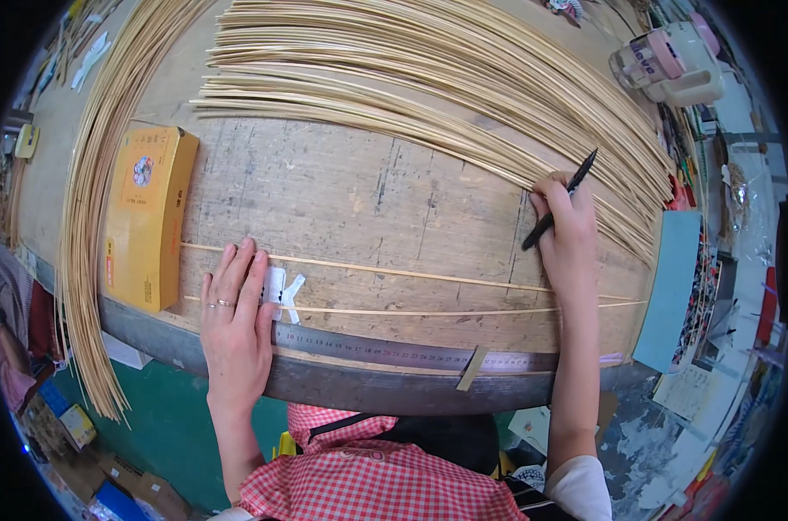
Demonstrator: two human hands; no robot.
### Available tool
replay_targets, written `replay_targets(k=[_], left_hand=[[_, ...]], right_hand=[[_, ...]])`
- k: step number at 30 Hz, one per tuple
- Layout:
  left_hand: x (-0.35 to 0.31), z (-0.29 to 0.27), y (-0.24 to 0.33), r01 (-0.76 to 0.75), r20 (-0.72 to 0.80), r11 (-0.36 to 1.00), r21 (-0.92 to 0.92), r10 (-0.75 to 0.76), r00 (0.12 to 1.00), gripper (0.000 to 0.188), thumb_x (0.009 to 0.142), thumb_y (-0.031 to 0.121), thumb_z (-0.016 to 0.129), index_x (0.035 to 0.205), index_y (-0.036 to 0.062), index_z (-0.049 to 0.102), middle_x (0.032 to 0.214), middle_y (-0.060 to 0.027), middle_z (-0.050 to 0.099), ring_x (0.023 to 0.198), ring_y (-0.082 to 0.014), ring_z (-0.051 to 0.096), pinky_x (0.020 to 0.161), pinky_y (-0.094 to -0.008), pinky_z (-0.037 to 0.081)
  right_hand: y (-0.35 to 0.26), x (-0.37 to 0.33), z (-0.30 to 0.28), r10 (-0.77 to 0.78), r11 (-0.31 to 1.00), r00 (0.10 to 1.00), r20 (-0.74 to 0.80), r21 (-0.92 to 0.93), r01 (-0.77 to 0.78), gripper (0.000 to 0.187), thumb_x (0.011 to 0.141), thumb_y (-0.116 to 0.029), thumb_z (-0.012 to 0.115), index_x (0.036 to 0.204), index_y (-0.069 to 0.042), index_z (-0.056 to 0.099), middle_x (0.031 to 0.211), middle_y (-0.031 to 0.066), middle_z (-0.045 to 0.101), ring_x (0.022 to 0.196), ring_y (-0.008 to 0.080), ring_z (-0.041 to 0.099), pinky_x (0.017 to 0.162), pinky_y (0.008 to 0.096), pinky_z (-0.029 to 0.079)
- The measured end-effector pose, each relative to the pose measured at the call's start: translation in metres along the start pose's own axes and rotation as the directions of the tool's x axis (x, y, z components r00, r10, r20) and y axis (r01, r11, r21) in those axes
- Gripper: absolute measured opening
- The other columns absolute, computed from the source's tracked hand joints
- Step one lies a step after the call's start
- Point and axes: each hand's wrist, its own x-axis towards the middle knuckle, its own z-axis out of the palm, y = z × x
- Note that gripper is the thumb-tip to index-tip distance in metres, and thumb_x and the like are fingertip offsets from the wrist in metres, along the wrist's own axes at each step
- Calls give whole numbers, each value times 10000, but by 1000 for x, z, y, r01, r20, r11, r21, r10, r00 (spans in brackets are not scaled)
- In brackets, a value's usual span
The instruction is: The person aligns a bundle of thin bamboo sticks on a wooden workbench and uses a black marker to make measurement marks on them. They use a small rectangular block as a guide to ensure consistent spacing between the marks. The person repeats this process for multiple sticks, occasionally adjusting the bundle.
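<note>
— How is the wooden benchtop (325, 187) being taken up?
— Its far side is being covered by a wide spread of pale strips (394, 54); at the left, a yellow box (144, 221) is being flanked by a long bundle (88, 217).
— And the two single strips?
— The farther strip (403, 272) and the nearer strip (411, 313) are being spanned near their left ends by the left hand (240, 308), laid flat, with nothing being clasped. Toward their right ends, both are being crossed by the right forearm.
— What is being gripped by the right hand (570, 227)?
— A black pen (540, 231), beyond the farther strip and beside the spread. Whether the spread is being touched by the fingertips cannot be told.
— And in front?
— The bench's near edge is being lined by a metal ruler (377, 349).
</note>
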Motion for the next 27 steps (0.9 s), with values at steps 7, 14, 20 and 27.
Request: replay_targets(k=[7,14,20,27], left_hand=[[-2,1,-1,11,-13,1000,11,-11,1000,561,930,74,613,1482,113,522,1549,-82,476,1464,-316,409,1196,-550,286],[-1,-3,2,35,7,999,-13,-35,999,552,918,24,588,1464,97,541,1541,-116,480,1457,-340,414,1203,-532,277],[1,-1,2,31,-18,999,-21,-31,999,570,903,48,653,1458,134,555,1544,-100,470,1447,-329,428,1177,-577,309],[-1,-1,2,35,-31,999,-22,-36,999,563,915,56,646,1463,138,550,1551,-91,465,1452,-330,422,1175,-584,309]], right_hand=[[-2,1,-6,35,997,999,2,75,-35,202,792,122,607,948,-5,585,915,152,594,813,337,586,723,388,466],[-10,-36,-23,-15,973,999,39,232,6,192,833,105,655,992,0,638,895,147,608,811,311,616,715,357,478],[-6,-67,-25,51,960,995,87,270,-73,250,808,132,654,1016,-6,665,936,146,627,846,297,635,736,330,485],[6,-86,-37,146,940,984,103,296,-170,309,748,163,589,1003,11,675,946,147,628,846,264,633,735,320,484]])
